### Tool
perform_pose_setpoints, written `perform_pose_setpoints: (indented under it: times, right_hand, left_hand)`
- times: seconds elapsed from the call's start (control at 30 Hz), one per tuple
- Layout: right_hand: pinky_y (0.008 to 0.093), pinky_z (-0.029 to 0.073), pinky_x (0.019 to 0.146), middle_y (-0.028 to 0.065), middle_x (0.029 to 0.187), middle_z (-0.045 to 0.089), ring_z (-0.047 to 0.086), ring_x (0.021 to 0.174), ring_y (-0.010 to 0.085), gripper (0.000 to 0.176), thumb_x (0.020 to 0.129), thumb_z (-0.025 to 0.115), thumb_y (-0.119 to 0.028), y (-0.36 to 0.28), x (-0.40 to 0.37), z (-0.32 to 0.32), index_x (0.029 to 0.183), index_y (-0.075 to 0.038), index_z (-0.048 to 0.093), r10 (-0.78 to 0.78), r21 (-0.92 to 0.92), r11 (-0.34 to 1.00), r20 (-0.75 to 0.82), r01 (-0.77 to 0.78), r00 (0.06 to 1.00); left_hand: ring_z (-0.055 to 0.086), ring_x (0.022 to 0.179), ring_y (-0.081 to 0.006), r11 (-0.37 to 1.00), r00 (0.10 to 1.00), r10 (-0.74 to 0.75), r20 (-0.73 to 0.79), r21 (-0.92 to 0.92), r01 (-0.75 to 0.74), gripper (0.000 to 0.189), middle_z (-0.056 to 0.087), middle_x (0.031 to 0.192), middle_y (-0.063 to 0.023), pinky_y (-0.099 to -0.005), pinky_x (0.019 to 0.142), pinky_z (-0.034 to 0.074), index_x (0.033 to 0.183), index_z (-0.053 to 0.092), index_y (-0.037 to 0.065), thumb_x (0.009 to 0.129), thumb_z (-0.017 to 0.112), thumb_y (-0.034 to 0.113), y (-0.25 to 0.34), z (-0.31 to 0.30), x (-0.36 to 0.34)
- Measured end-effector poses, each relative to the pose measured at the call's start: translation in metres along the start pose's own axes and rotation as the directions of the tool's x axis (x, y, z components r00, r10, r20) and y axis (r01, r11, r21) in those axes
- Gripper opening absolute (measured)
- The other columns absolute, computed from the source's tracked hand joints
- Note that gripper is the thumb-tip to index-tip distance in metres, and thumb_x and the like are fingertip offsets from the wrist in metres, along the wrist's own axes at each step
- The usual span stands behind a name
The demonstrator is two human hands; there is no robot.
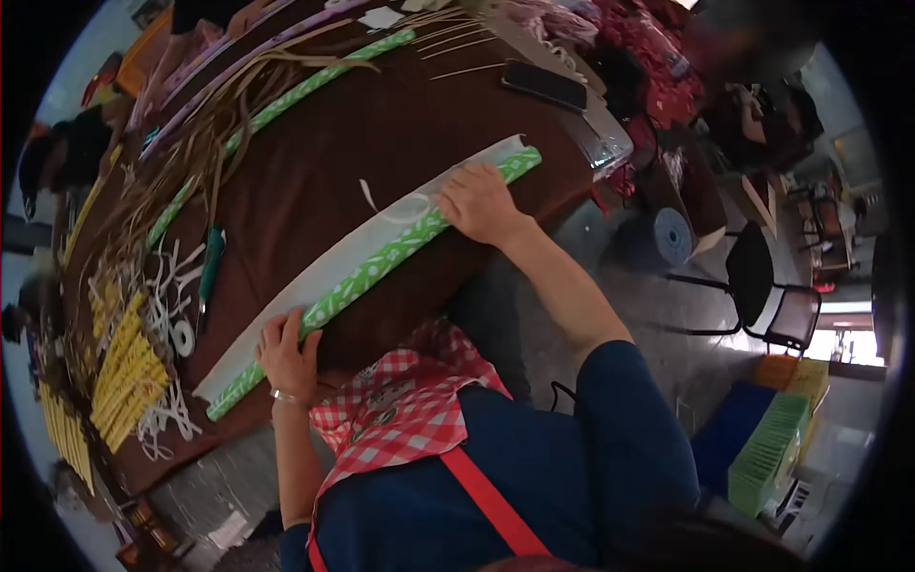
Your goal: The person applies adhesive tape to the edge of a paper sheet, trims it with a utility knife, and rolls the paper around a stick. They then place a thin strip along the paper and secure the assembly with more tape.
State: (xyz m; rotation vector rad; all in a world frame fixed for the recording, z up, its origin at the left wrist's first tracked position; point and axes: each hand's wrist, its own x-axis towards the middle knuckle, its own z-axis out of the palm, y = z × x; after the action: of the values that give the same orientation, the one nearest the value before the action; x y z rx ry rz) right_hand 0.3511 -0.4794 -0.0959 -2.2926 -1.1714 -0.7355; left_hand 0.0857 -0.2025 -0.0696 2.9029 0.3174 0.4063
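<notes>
Bare brown worktop (362, 143) lies open beyond the near green roll (381, 262); white strips (176, 319), a second roll (286, 102) and a phone (543, 84) border it.

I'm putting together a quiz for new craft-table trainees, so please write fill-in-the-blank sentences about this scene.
1. The left hand and right hand rest on the long green patterned paper roll, which lies on a ____ paper sheet.
2. The table's cloth is ____.
3. The flat rectangular phone near the far edge is ____.
Missing words: white, brown, black.
</notes>
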Motion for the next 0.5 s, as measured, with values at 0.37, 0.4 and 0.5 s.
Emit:
perform_pose_setpoints:
  times: [0.37,0.4,0.5]
  right_hand:
    - [0.0356,0.043,0.074,0.0036,0.080,0.057,0.055,0.081,0.0218,0.017,0.080,0.065,-0.026,0.004,0.001,0.001,0.078,-0.010,0.058,-0.006,0.183,0.983,-0.004,0.007,1.000]
    - [0.0355,0.043,0.074,0.0036,0.080,0.057,0.054,0.082,0.0218,0.017,0.080,0.065,-0.026,0.003,0.001,0.002,0.077,-0.010,0.058,0.002,0.185,0.983,-0.008,-0.001,1.000]
    - [0.0353,0.042,0.075,0.0035,0.081,0.057,0.054,0.082,0.0215,0.017,0.081,0.065,-0.025,0.002,0.001,0.004,0.075,-0.010,0.060,0.015,0.194,0.981,-0.028,-0.009,1.000]
  left_hand:
    - [0.053,0.094,-0.0368,0.987,0.995,0.055,0.083,-0.156,-0.041,0.029,0.057,0.098,-0.0157,-0.0456,0.082,0.042,0.105,0.060,0.003,0.079,0.067,0.014,-0.001,-0.013,0.014]
    - [0.053,0.094,-0.0368,0.984,0.994,0.039,0.104,-0.176,-0.020,0.029,0.056,0.098,-0.0158,-0.0454,0.081,0.042,0.105,0.059,0.003,0.079,0.067,0.013,0.000,-0.016,0.015]
    - [0.054,0.092,-0.0369,0.978,0.992,0.025,0.121,-0.209,0.001,0.030,0.056,0.096,-0.0159,-0.0452,0.080,0.043,0.104,0.059,0.002,0.077,0.068,0.011,0.001,-0.017,0.017]
